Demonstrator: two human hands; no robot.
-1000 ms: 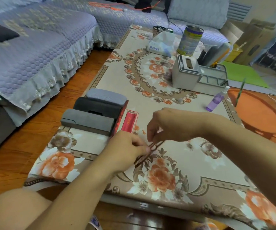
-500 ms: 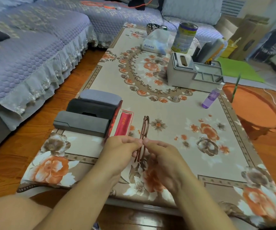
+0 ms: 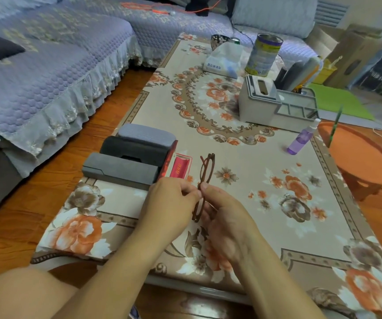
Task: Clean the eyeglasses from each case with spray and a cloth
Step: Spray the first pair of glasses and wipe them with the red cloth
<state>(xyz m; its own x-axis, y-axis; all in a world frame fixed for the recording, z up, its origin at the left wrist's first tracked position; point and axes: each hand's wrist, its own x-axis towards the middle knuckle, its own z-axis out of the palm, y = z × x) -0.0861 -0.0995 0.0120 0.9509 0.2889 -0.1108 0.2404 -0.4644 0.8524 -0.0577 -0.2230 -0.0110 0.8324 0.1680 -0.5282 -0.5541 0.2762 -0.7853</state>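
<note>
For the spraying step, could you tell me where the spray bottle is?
In the head view, the purple spray bottle stands at the table's right edge, just before the grey organiser.

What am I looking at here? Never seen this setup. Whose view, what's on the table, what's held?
There is no robot: a person wears a camera on the head, looking forward and down at their own arms. The left hand and right hand both pinch brown eyeglasses, held on edge above the floral table. To the left lie three closed grey and black cases in a row, with an open red case beside them. Far right stands a purple spray bottle. Behind it are a grey organiser and a tin can. I see no cloth.
</note>
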